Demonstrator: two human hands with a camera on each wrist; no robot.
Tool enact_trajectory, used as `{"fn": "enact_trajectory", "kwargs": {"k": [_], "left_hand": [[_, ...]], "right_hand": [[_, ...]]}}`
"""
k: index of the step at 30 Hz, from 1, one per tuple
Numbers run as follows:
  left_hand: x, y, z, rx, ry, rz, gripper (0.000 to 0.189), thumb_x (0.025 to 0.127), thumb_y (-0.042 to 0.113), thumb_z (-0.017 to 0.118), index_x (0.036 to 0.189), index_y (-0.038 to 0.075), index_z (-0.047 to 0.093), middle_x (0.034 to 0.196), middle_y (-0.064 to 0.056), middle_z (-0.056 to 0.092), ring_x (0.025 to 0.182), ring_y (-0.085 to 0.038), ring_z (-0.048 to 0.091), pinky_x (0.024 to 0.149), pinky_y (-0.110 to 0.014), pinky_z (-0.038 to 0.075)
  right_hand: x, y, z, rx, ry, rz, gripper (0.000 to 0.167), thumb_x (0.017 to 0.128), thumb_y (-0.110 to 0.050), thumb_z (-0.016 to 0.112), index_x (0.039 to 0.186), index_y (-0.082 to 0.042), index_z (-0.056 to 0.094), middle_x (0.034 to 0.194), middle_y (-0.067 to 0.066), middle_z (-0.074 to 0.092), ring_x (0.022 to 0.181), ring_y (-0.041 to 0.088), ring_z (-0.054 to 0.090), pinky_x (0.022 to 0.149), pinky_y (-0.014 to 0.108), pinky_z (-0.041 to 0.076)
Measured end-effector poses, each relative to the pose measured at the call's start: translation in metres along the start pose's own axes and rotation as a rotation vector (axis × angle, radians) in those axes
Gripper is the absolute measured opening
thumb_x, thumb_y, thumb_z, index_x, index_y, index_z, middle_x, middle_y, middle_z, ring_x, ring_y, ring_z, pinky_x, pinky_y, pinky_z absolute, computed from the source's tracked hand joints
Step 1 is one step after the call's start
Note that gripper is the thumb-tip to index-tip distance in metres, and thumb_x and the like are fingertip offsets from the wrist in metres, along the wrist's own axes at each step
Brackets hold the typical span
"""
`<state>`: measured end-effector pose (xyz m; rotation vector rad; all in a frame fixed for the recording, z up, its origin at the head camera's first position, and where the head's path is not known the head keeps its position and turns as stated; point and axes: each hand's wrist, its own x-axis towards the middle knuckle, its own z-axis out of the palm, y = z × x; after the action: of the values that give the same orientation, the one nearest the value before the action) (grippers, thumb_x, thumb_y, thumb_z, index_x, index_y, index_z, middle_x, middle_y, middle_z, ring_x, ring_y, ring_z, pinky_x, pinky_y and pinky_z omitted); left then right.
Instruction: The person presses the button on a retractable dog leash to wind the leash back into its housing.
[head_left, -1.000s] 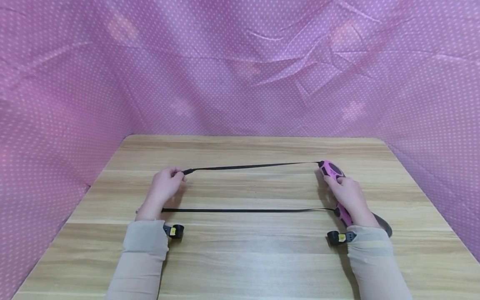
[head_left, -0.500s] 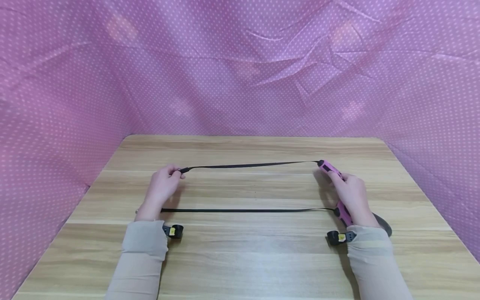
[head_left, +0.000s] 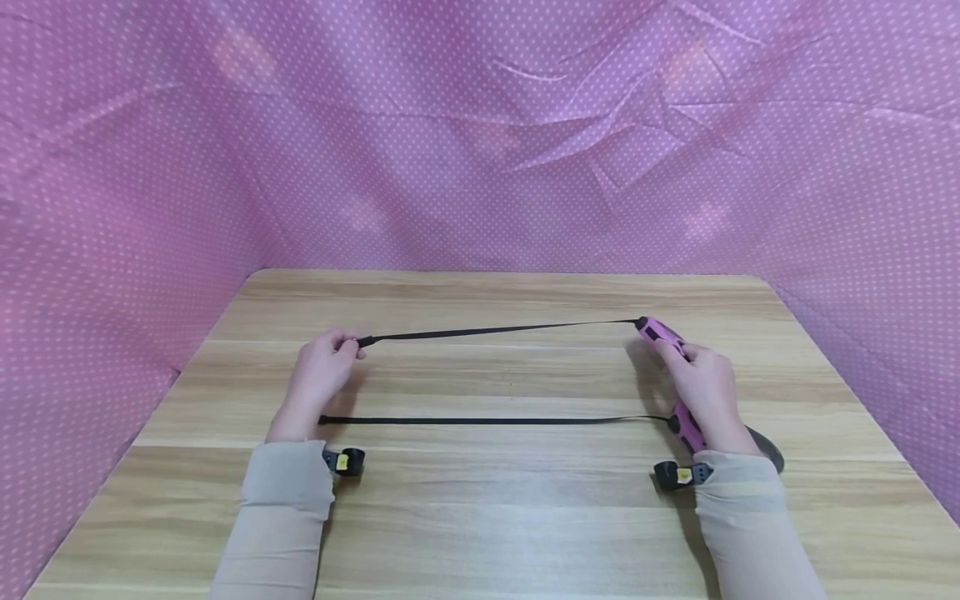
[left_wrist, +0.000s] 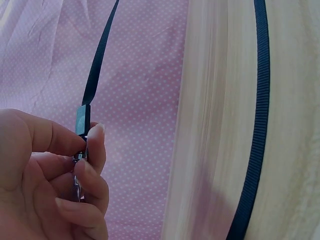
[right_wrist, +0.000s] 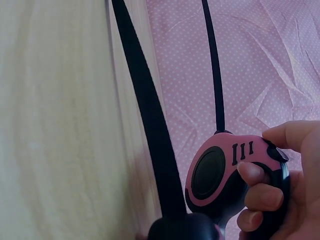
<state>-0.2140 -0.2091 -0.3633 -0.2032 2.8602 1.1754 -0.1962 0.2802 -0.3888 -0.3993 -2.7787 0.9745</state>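
Note:
My left hand [head_left: 321,367] pinches the metal clip [left_wrist: 77,187] at the end of a black strap [head_left: 487,331], thumb and fingers curled round it. That strap runs, raised over the table, to a pink and black retractable dog leash [right_wrist: 208,172]. My right hand [head_left: 705,387] grips this leash by its handle, the fingers wrapped through the loop. A second retractable leash [head_left: 686,427] lies beneath my right wrist, partly covered by the arm. Its black strap [head_left: 465,421] stretches left across the table to near my left wrist, where the end is hidden.
The wood-grain table [head_left: 510,517] has rounded far corners. Pink dotted cloth [head_left: 480,167] hangs behind it and on both sides. A small black camera is strapped at each wrist.
My left hand has moved slightly left with the clip, and the right hand has turned and lifted the held leash a little. The second leash has stayed put.

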Motion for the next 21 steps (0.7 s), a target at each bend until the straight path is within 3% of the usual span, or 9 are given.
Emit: {"fn": "enact_trajectory", "kwargs": {"k": [7,14,21], "left_hand": [[-0.0011,0.0007,-0.0002,0.008,0.007,0.007,0.038,0.103,0.027,0.035,0.116,0.003,0.062,0.114,-0.018,0.061,0.077,-0.024,0.047,0.066,-0.032,0.039],[-0.0024,0.0014,0.0000,0.009,0.026,0.019,0.038,0.103,0.027,0.036,0.114,0.003,0.063,0.125,-0.019,0.061,0.086,-0.027,0.049,0.071,-0.032,0.039],[-0.0033,0.0020,0.0004,0.011,0.024,0.021,0.039,0.103,0.027,0.036,0.115,0.003,0.063,0.130,-0.020,0.060,0.091,-0.028,0.051,0.073,-0.032,0.039]], "right_hand": [[-0.0016,-0.0017,-0.0004,0.014,0.013,0.012,0.058,0.095,-0.060,0.047,0.070,-0.008,0.050,0.064,0.005,0.052,0.051,0.017,0.048,0.043,0.030,0.041],[-0.0012,-0.0016,-0.0006,0.043,0.010,0.038,0.056,0.094,-0.059,0.049,0.071,-0.008,0.051,0.059,0.001,0.048,0.050,0.017,0.047,0.042,0.030,0.041],[0.0002,0.0009,0.0007,0.071,0.057,0.035,0.058,0.094,-0.060,0.049,0.074,-0.006,0.055,0.058,0.000,0.048,0.051,0.017,0.046,0.042,0.030,0.039]]}}
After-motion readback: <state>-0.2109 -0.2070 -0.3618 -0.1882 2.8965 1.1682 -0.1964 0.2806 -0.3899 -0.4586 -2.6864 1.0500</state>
